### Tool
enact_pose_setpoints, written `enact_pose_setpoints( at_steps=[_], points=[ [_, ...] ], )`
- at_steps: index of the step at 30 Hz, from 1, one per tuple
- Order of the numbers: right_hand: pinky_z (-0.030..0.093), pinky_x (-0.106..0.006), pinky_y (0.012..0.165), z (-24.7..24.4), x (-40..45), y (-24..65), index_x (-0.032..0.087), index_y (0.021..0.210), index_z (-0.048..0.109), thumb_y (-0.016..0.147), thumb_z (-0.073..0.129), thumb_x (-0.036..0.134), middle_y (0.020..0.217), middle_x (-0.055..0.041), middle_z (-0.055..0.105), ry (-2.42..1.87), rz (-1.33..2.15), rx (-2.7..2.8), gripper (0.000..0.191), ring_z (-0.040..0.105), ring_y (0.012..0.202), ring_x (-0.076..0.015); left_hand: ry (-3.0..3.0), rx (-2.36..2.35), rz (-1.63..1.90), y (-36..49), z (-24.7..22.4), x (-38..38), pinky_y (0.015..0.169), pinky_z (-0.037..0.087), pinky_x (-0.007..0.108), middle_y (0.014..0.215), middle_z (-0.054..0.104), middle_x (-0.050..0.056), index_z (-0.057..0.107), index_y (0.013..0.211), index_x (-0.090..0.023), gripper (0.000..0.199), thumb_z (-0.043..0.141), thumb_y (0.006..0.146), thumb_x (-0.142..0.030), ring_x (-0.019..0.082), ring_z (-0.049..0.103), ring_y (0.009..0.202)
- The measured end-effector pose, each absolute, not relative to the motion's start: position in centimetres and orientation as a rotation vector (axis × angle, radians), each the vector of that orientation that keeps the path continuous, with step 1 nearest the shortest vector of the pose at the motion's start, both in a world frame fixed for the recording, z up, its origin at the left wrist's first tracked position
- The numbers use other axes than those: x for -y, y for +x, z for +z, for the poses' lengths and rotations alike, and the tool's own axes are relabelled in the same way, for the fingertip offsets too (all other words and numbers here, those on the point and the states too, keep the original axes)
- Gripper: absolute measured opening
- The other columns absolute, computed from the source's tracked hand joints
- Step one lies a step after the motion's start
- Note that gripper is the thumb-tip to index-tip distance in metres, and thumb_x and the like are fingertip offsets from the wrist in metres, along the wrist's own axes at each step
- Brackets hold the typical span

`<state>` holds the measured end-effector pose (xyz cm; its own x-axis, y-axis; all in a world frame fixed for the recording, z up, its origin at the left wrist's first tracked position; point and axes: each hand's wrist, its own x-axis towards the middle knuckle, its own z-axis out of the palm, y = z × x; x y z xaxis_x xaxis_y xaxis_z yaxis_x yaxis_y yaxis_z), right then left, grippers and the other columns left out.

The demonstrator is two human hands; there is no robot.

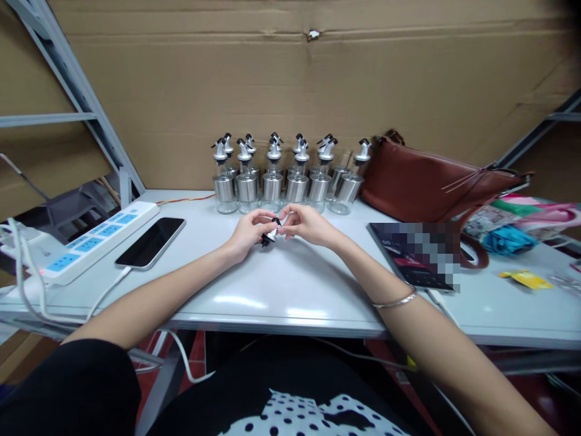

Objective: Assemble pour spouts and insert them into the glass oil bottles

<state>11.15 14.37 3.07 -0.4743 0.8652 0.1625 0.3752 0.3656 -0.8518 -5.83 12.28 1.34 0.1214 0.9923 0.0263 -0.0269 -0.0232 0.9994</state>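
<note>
My left hand (249,234) is closed on a small silver and black pourer top (269,235), held just above the middle of the white table. The fingertips of my right hand (304,224) pinch the black end of that same top. Behind my hands stand two rows of glass bottles (272,186) with steel sleeves. Most carry silver pourer tops with black tips; one in the back row at the right (338,178) shows no top.
A phone (151,242) and a white power strip (102,242) lie at the left. To the right are a brown bag (422,181), a tablet (408,254), a yellow packet (526,279) and plastic bags (508,239). Cardboard (295,91) rises behind the table.
</note>
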Motion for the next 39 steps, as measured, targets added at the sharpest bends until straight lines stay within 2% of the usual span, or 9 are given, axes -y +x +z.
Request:
enact_pose_setpoints(
  at_steps=[3, 7, 11, 14, 18, 21, 26, 31, 39],
  points=[
    [0.043, -0.024, 0.061, 2.9, -14.1, 10.9, 0.016, 0.095, 0.059, 0.07, 0.067, 0.013, 0.058, 0.0029, 0.065, -1.082, 0.878, 2.166, 0.026, 0.062, 0.058, -0.0149, 1.352, -1.022, 1.186, -5.8, 1.2, -12.5, 0.059, 0.04, 0.022, 0.074, 0.064, -0.002, 0.065, 0.082, -0.016, 0.027, 0.075, 0.058, -0.022, 0.01, 0.057, 0.063],
    [0.045, -0.026, 0.068, 2.7, -13.8, 10.5, 0.015, 0.096, 0.061, 0.075, 0.058, 0.009, 0.06, 0.0021, 0.065, -1.074, 0.771, 2.324, 0.022, 0.064, 0.063, -0.0162, 1.422, -0.915, 1.18, -5.8, 1.3, -12.8, 0.065, 0.044, 0.024, 0.068, 0.065, -0.002, 0.062, 0.076, -0.014, 0.023, 0.074, 0.057, -0.02, 0.011, 0.059, 0.063],
    [0.045, -0.025, 0.062, 2.3, -13.9, 10.5, 0.018, 0.101, 0.05, 0.075, 0.058, 0.013, 0.062, 0.0036, 0.064, -1.076, 0.817, 2.206, 0.027, 0.061, 0.06, -0.0151, 1.436, -0.921, 1.207, -5.9, 1.3, -13.1, 0.064, 0.044, 0.024, 0.07, 0.065, -0.002, 0.062, 0.077, -0.014, 0.023, 0.074, 0.059, -0.021, 0.01, 0.059, 0.062],
    [0.043, -0.024, 0.058, 2.3, -14.1, 10.7, 0.021, 0.092, 0.043, 0.074, 0.061, 0.018, 0.06, 0.0048, 0.063, -1.088, 0.853, 2.095, 0.026, 0.058, 0.056, -0.0137, 1.442, -0.912, 1.225, -6.0, 1.3, -13.2, 0.065, 0.043, 0.024, 0.072, 0.064, -0.002, 0.063, 0.077, -0.014, 0.022, 0.073, 0.059, -0.021, 0.01, 0.059, 0.063],
    [0.042, -0.024, 0.059, 2.7, -14.2, 10.9, 0.02, 0.085, 0.047, 0.074, 0.06, 0.017, 0.065, 0.0017, 0.065, -1.064, 0.857, 2.093, 0.018, 0.058, 0.058, -0.013, 1.459, -0.918, 1.232, -6.1, 1.3, -13.2, 0.064, 0.043, 0.024, 0.073, 0.063, -0.002, 0.062, 0.076, -0.014, 0.021, 0.073, 0.06, -0.022, 0.009, 0.057, 0.062],
    [0.04, -0.024, 0.059, 2.9, -14.2, 10.9, 0.018, 0.093, 0.053, 0.073, 0.06, 0.015, 0.061, 0.0032, 0.061, -1.056, 0.793, 2.137, 0.021, 0.056, 0.059, -0.0131, 1.445, -0.95, 1.233, -6.1, 1.3, -13.1, 0.062, 0.042, 0.023, 0.074, 0.062, -0.002, 0.062, 0.077, -0.015, 0.022, 0.073, 0.06, -0.023, 0.008, 0.055, 0.062],
    [0.04, -0.026, 0.059, 2.8, -14.2, 10.9, 0.018, 0.102, 0.044, 0.075, 0.06, 0.022, 0.06, 0.0064, 0.056, -1.04, 0.816, 2.03, 0.032, 0.054, 0.059, -0.0139, 1.382, -1.021, 1.207, -6.0, 1.6, -12.8, 0.057, 0.039, 0.022, 0.075, 0.062, -0.001, 0.063, 0.082, -0.016, 0.027, 0.074, 0.06, -0.026, 0.01, 0.055, 0.062],
    [0.041, -0.026, 0.061, 2.9, -14.5, 11.0, 0.016, 0.087, 0.056, 0.07, 0.062, 0.02, 0.066, 0.0021, 0.057, -1.044, 0.812, 1.978, 0.018, 0.053, 0.061, -0.0126, 1.344, -1.055, 1.19, -6.0, 1.6, -12.7, 0.055, 0.036, 0.022, 0.074, 0.064, 0.0, 0.062, 0.082, -0.016, 0.029, 0.075, 0.061, -0.03, 0.011, 0.057, 0.063],
    [0.04, -0.027, 0.062, 3.7, -14.2, 11.2, 0.011, 0.1, 0.07, 0.074, 0.057, 0.026, 0.071, -0.0017, 0.064, -0.972, 1.006, 1.935, 0.032, 0.049, 0.063, -0.0118, 1.277, -1.018, 1.177, -6.1, 1.3, -12.8, 0.054, 0.037, 0.022, 0.069, 0.065, -0.001, 0.059, 0.08, -0.017, 0.031, 0.077, 0.06, -0.031, 0.011, 0.058, 0.062]
  ],
)
